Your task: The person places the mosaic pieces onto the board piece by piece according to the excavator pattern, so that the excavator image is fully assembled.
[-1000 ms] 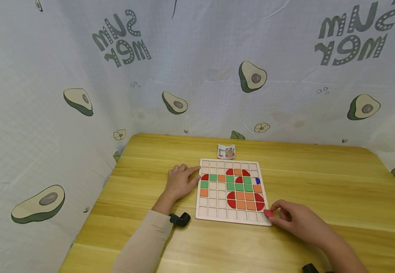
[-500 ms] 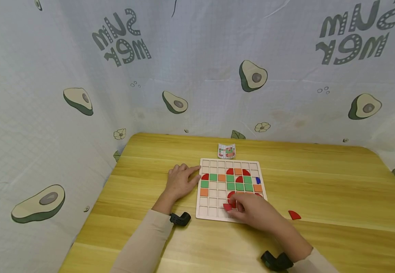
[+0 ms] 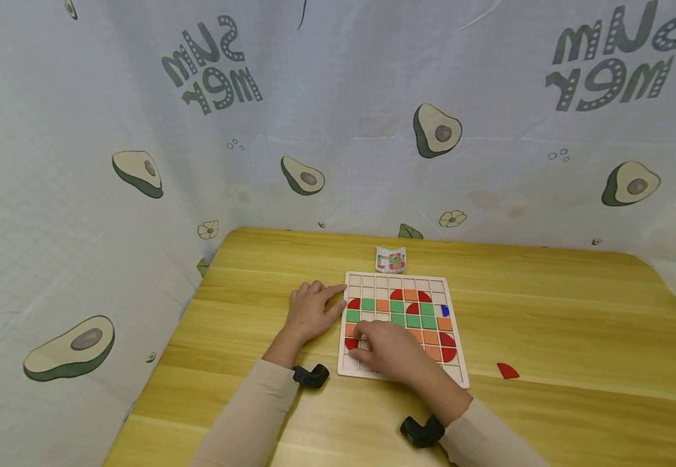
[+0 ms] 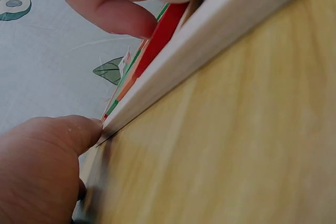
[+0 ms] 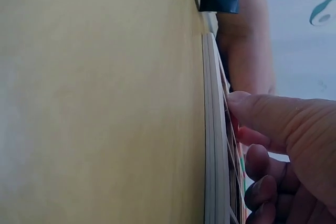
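A wooden grid board point(image 3: 403, 375) lies on the table, with red, green, orange and blue tiles in several of its cells. My right hand point(image 3: 393, 350) reaches across the board's lower part and hides some cells. Its thumb and index finger pinch a red quarter-circle tile point(image 3: 350, 344) in the leftmost column, just below an orange square. In the left wrist view that red tile point(image 4: 161, 35) sits at the board's edge under the fingertips. My left hand point(image 3: 307, 312) rests at the board's left edge, thumb and index finger spread and touching it.
Another red quarter-circle tile point(image 3: 508, 370) lies on the table right of the board. A small curled pattern card point(image 3: 391, 259) stands behind the board. A printed curtain point(image 3: 361, 130) hangs along the table's back edge.
My right hand has carried the red quarter-circle tile leftward from the board's right side to its leftmost column. The left hand has stayed at the board's edge.
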The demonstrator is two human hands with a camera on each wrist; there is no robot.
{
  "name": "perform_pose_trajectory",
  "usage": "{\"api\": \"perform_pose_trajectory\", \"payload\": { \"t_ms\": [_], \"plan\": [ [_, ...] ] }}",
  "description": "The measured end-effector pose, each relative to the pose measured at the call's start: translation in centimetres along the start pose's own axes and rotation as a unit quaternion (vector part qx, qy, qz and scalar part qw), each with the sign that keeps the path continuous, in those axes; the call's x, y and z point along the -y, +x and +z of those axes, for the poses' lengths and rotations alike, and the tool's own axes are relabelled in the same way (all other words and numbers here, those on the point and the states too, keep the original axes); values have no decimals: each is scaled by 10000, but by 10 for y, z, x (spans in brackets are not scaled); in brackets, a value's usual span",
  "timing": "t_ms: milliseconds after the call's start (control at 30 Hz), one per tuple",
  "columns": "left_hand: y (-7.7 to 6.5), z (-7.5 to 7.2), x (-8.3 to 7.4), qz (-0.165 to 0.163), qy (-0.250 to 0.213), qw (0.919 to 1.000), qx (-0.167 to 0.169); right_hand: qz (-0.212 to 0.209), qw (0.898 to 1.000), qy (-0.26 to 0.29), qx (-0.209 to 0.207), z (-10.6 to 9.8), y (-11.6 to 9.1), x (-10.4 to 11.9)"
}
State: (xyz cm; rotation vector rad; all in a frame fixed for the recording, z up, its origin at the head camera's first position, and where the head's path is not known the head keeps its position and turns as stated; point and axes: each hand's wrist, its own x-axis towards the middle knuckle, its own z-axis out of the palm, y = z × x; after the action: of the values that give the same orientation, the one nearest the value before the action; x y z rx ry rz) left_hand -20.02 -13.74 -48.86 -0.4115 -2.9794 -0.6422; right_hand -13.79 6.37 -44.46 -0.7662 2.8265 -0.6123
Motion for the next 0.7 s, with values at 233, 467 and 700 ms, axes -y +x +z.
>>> {"api": "perform_pose_trajectory", "payload": {
  "t_ms": [233, 467, 700],
  "plan": [
    [0, -1, -1, 10, -52, 10000, -6, 281, 9995, 117, -64, -2, -4, -2],
    [-1, 0, -3, 7, -58, 10000, 7, 900, 9946, 500, -119, -21, -29, -23],
    [-2, 1, -3, 4, -43, 10000, -18, 1382, 9886, 572, -153, -47, -73, -77]
  ]
}}
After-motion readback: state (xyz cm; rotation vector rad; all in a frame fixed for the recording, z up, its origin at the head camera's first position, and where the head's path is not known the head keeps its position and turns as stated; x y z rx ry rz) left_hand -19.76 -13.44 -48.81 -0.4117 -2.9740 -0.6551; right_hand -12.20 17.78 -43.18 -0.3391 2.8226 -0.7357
